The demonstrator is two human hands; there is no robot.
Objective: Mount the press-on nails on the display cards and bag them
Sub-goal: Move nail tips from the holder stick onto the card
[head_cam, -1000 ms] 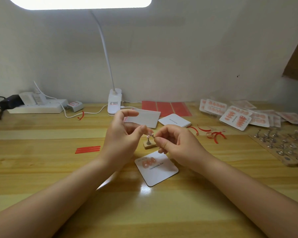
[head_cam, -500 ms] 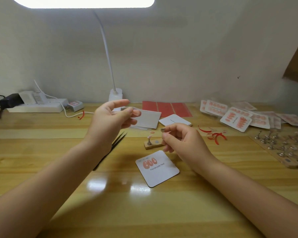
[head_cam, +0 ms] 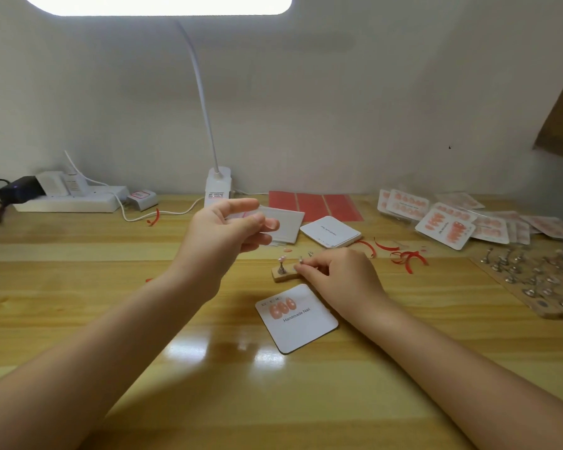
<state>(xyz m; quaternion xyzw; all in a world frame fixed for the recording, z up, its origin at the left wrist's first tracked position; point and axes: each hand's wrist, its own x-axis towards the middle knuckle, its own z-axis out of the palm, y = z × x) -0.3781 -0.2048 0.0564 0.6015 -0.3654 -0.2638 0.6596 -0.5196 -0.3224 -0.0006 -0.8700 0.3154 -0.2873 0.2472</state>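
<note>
A white display card [head_cam: 306,326] printed "Handmade Nail" lies in the middle of the table, with three pink nails [head_cam: 281,308] stuck at its top left. Just behind it is a small wooden block [head_cam: 278,277] with a metal stand [head_cam: 281,267] that carries a pink nail. My right hand [head_cam: 338,277] rests at the block's right end and pinches a second small metal stand [head_cam: 301,261] there. My left hand [head_cam: 228,235] hovers above the table behind the block with curled fingers. A small pink nail [head_cam: 246,215] seems pinched between its thumb and forefinger.
Blank white cards [head_cam: 332,232] and another stack [head_cam: 288,227] lie behind the hands, with red adhesive sheets [head_cam: 316,204] and the lamp base [head_cam: 217,190]. Bagged finished cards [head_cam: 446,225] and a wooden board of metal stands [head_cam: 533,280] fill the right. A power strip [head_cam: 69,198] sits far left.
The hands were together over the block and have parted. My left hand rose up and left. My right hand dropped to the wooden block with the metal stand.
</note>
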